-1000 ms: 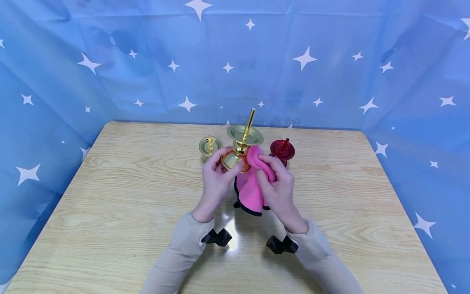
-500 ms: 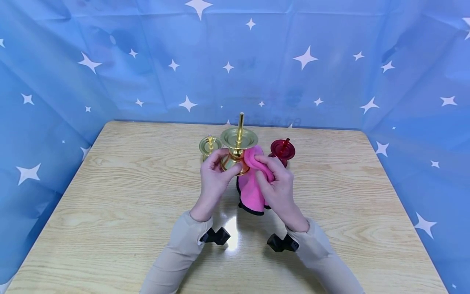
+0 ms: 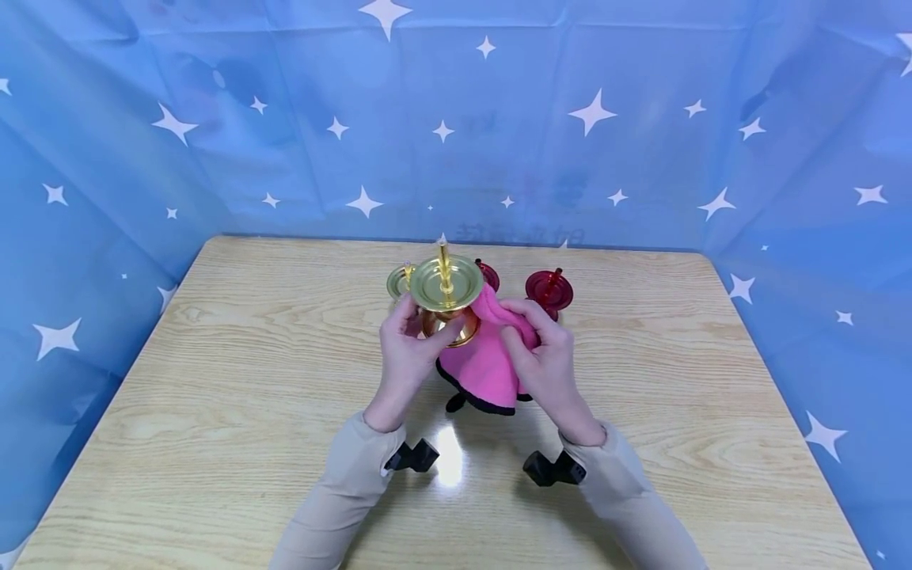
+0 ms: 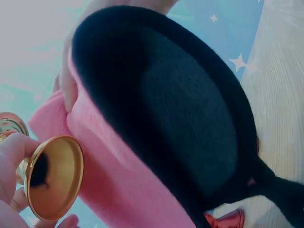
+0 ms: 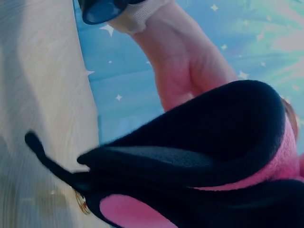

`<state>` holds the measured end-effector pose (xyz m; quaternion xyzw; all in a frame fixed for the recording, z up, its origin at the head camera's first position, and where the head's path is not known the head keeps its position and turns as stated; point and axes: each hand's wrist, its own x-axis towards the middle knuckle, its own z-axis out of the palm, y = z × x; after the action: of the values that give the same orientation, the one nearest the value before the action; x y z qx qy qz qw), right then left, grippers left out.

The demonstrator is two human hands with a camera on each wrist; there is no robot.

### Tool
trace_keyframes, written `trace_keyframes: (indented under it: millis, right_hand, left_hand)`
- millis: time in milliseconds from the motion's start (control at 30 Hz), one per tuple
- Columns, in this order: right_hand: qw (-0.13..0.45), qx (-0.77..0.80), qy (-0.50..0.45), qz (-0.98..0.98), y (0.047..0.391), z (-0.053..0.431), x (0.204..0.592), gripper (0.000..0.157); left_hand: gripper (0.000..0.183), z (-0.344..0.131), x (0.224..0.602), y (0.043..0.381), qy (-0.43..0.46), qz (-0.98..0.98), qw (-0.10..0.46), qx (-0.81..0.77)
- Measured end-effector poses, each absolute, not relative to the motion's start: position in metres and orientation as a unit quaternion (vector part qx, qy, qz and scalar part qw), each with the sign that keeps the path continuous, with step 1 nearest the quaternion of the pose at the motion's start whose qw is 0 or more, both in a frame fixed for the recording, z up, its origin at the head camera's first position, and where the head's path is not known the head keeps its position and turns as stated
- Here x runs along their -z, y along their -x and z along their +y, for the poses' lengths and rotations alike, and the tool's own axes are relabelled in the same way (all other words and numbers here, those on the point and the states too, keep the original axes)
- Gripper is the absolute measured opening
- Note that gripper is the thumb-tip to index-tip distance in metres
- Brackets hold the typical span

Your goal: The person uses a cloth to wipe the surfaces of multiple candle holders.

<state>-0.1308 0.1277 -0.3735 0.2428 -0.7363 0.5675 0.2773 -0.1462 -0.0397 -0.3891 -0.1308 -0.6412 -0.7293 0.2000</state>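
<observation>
My left hand (image 3: 411, 352) grips the base of a shiny gold candle holder (image 3: 446, 285), whose dish and thin upright stem tip toward me in the head view. In the left wrist view the hollow underside of the gold candle holder (image 4: 57, 175) shows, with fingers curled round its rim. My right hand (image 3: 545, 364) pinches a bunched pink cloth (image 3: 484, 360) with black edging, right against the holder's right side. The cloth (image 5: 133, 209) hangs down in folds and covers much of the right wrist view. A black loop (image 5: 47, 159) sticks out from its hem.
Behind the held holder stands a smaller gold candle holder (image 3: 399, 279), partly covered. A red candle holder (image 3: 488, 275) shows just past the cloth, and another red candle holder (image 3: 549, 290) stands to the right. All are on a wood-grain table (image 3: 214, 380) before a blue star-patterned curtain (image 3: 285, 103).
The gold candle holder has tipped toward me and shifted left and down, its stem swinging left. A red candle holder behind it has come into sight. The cloth stays against it, its hem spreading left.
</observation>
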Motion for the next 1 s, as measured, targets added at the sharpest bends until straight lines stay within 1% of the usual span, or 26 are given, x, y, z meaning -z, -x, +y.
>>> trace_keyframes:
  millis: [167, 267, 400, 600, 800, 1000]
  right_hand:
    - [0.261, -0.569, -0.204, -0.753, 0.128, 0.142, 0.372, 0.025]
    - [0.226, -0.596, -0.164, -0.753, 0.124, 0.154, 0.371, 0.023]
    - [0.181, -0.650, -0.102, -0.731, 0.119, 0.170, 0.369, 0.024]
    - [0.173, -0.690, -0.038, -0.701, 0.111, 0.192, 0.368, 0.026]
    - [0.153, -0.721, -0.014, -0.676, 0.099, 0.215, 0.370, 0.029]
    - [0.144, -0.756, 0.023, -0.639, 0.089, 0.236, 0.383, 0.033]
  left_hand:
    - [0.041, -0.047, 0.391, 0.149, 0.144, -0.642, 0.234, 0.716]
    - [0.037, -0.054, 0.385, 0.147, 0.139, -0.650, 0.244, 0.706]
    - [0.037, -0.064, 0.377, 0.142, 0.113, -0.665, 0.243, 0.697]
    - [0.037, -0.079, 0.381, 0.142, 0.079, -0.667, 0.243, 0.700]
    - [0.035, -0.093, 0.388, 0.144, 0.050, -0.668, 0.251, 0.698]
    - [0.033, -0.106, 0.395, 0.146, 0.024, -0.670, 0.252, 0.698]
